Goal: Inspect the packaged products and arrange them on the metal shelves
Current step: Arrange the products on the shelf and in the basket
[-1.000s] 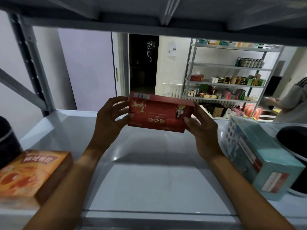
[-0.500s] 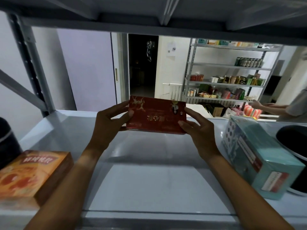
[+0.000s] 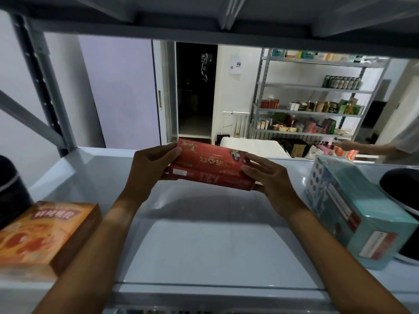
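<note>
Two hands hold one red box at the centre of the frame, above the grey metal shelf and not touching it. The left hand grips the box's left end, fingers curled over the top edge and thumb beneath. The right hand holds the right end with its fingers laid nearly straight along the top face and the thumb tucked under the lower corner, so the box is pinched between them.

Three other packaged things sit on this shelf: one orange box lying flat at the lower left, one teal box at the right, angled away from the viewer, and one dark rounded container at the far left edge. One dark round object lies just behind the teal box at the right edge; what it is cannot be told. Through the open back, one further shelving rack stands in the upper right, with four stocked levels, and one other person's arm reaches toward it.

Compared with half a second ago, the red box has tipped back: its printed top face now slopes away and its long front side shows, where earlier the face stood almost upright toward the camera. The hands have stayed on the same ends.
</note>
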